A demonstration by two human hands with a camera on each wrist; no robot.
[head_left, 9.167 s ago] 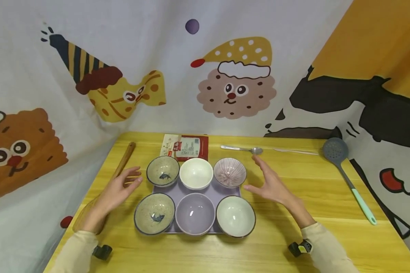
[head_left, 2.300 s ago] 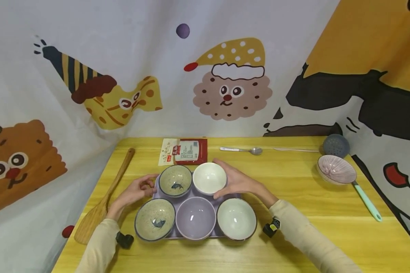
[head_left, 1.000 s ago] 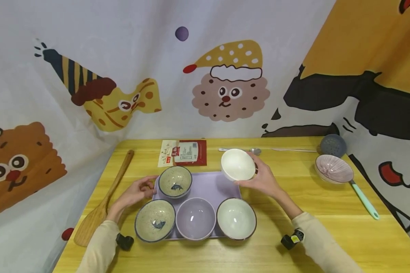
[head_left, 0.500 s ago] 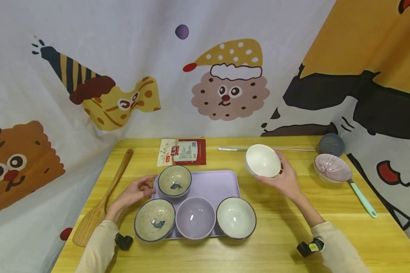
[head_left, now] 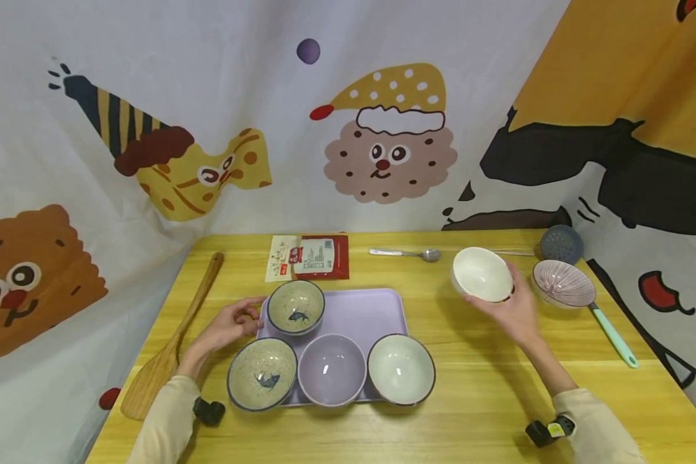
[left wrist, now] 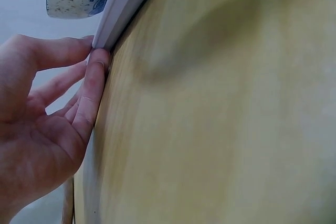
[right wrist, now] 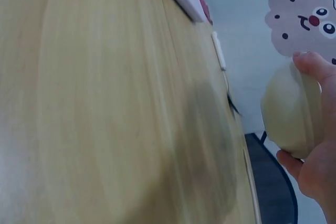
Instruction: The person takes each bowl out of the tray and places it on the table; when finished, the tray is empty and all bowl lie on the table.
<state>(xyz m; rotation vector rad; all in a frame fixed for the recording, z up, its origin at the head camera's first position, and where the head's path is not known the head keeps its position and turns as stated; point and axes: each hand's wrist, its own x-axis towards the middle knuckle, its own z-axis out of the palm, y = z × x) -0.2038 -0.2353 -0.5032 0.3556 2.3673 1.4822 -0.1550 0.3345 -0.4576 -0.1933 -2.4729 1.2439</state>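
Observation:
My right hand (head_left: 513, 309) grips a white bowl (head_left: 483, 274) above the table, right of the lilac tray (head_left: 377, 309). The right wrist view shows the bowl (right wrist: 291, 111) between thumb and fingers, clear of the wood. At the tray's left edge, my left hand (head_left: 229, 328) pinches the rim; its thumb and finger (left wrist: 94, 77) meet there in the left wrist view. On the tray sit two speckled fish-pattern bowls, one behind (head_left: 296, 308) and one in front (head_left: 262, 374), a lilac bowl (head_left: 332, 370) and a pale bowl with a dark rim (head_left: 401, 369).
A pink-striped bowl (head_left: 564, 283) stands at the right, over the handle of a grey slotted turner (head_left: 561, 245). A spoon (head_left: 406, 253) and a red-and-cream packet (head_left: 309, 258) lie at the back. A wooden spatula (head_left: 168, 361) lies along the left.
The white bowl has left the tray and moved right in my right hand. The pink-striped bowl went earlier from the tray to the right side. My left hand has moved to the tray's edge.

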